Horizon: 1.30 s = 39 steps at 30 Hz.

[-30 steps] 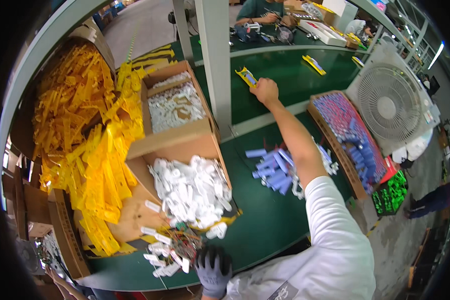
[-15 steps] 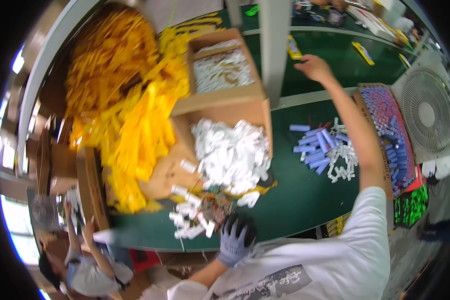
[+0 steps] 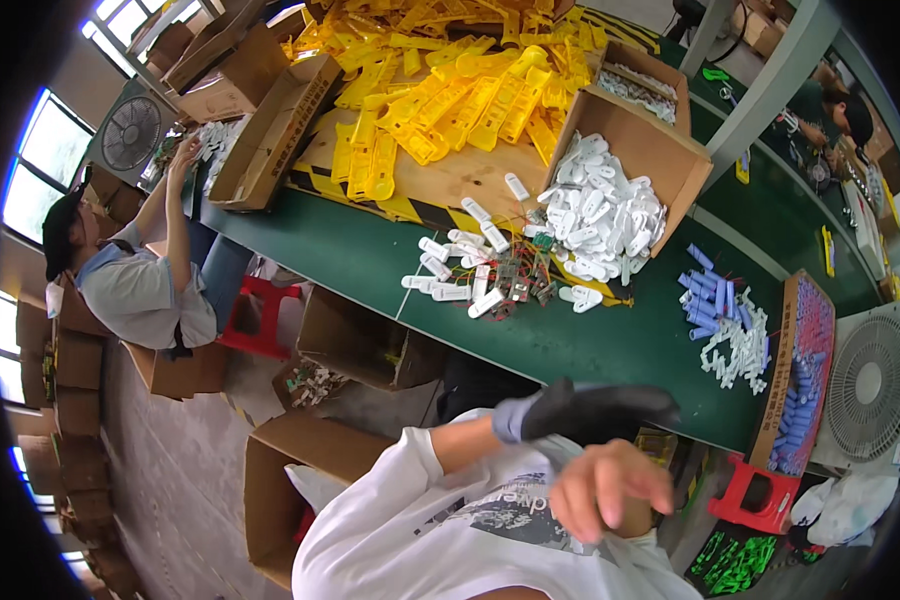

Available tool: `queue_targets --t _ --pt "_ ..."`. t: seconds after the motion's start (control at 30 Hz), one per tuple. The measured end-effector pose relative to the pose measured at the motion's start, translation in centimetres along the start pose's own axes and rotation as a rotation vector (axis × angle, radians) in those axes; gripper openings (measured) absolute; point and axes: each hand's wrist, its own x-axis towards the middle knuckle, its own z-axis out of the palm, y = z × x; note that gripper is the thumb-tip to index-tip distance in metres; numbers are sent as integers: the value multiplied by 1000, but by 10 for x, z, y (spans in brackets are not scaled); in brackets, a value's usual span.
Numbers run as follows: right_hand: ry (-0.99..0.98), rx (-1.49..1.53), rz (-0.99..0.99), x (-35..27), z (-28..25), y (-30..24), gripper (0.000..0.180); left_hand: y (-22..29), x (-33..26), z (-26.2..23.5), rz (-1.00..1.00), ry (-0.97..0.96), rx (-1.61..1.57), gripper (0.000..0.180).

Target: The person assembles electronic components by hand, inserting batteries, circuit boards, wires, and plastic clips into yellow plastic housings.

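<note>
The left hand [image 3: 595, 408], in a dark glove, is held flat with fingers together, empty, at the green table's [image 3: 610, 350] near edge; the bare right hand [image 3: 610, 487] hangs below it, fingers loosely curled, empty; white plastic cases [image 3: 460, 275] lie farther along the table, well apart.

white printed t-shirt, dark glove on left hand [image 3: 595, 410]
</note>
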Motion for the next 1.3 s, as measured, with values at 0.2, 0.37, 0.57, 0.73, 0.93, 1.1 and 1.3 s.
queue_targets --t 0.2,0.37,0.57,0.73,0.93,1.1,1.3 --pt "160 292 -468 -38 -37 38 32 25 -19 5 -53 323 295 70" --pt "-25 12 -100 4 6 -16 29 46 -3 -13 -40 586 512 61" --pt "-325 171 -259 9 -66 24 37 60 -10 -16 -133 534 697 51" --pt "436 229 -117 -25 -66 18 36 105 -37 -55 -4 729 1175 49" --pt "1016 -292 -103 -82 -69 21 28 248 -51 -136 270 1349 2835 78" --pt "1104 -1434 -430 -71 11 -7 17 279 -76 -156 -110 1395 2881 72" --pt "-87 -2004 -1513 17 138 -68 11 269 -70 -152 728 1274 2415 54"
